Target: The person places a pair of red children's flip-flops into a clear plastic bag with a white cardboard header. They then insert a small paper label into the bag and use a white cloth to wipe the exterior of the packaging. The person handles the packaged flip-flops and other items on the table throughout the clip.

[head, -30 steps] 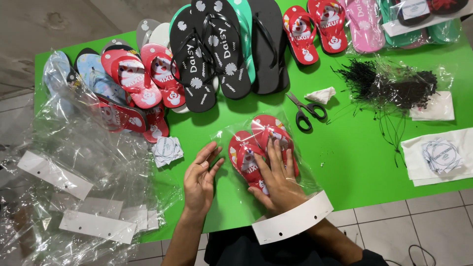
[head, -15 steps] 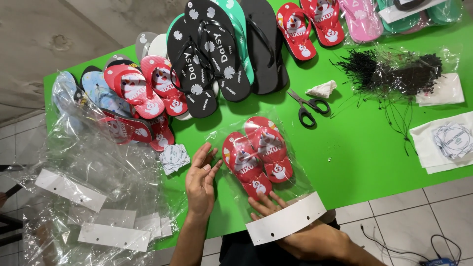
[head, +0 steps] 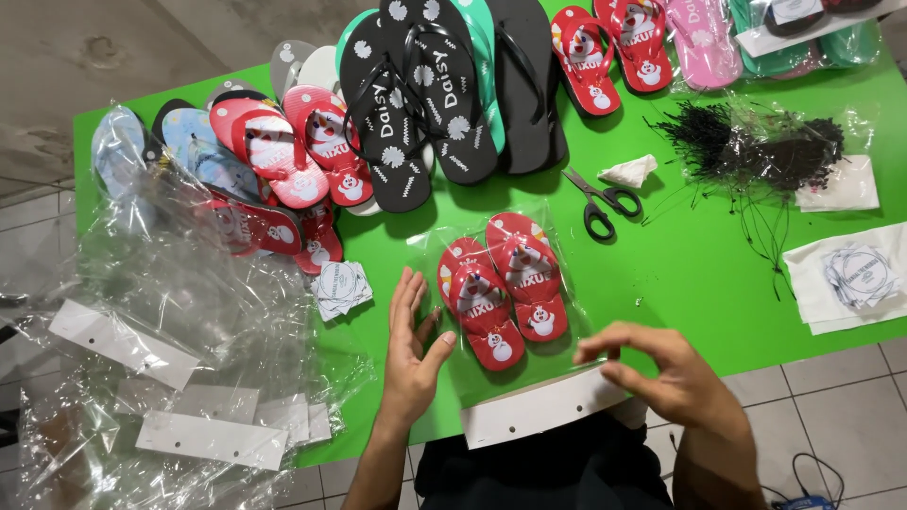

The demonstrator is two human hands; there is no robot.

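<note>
Sandals in the bag, flap in our fingers

We have the small red sandals point(head: 503, 286) lying side by side inside a clear plastic bag point(head: 567, 247) on the green table point(head: 699, 283), just in front of us. Our left hand point(head: 413, 349) lies flat and open, fingers together, its edge against the left side of the bag, gripping nothing. Our right hand point(head: 666, 373) pinches narrowly at the bag's lower right corner, thumb and fingertips closed on the plastic right above the white card header point(head: 543, 408) at the bag's mouth.

To do this well, we judge the pair should sit square and centred, soles level, before the mouth is closed. We would keep the left palm steady as a stop so the slippery plastic does not skate, and pull the film smooth with the right so the header folds straight.

Scissors point(head: 597, 200) lie just beyond, a tangle of black string ties point(head: 756, 151) further right, and spare bags point(head: 170, 321) to our left.
</note>
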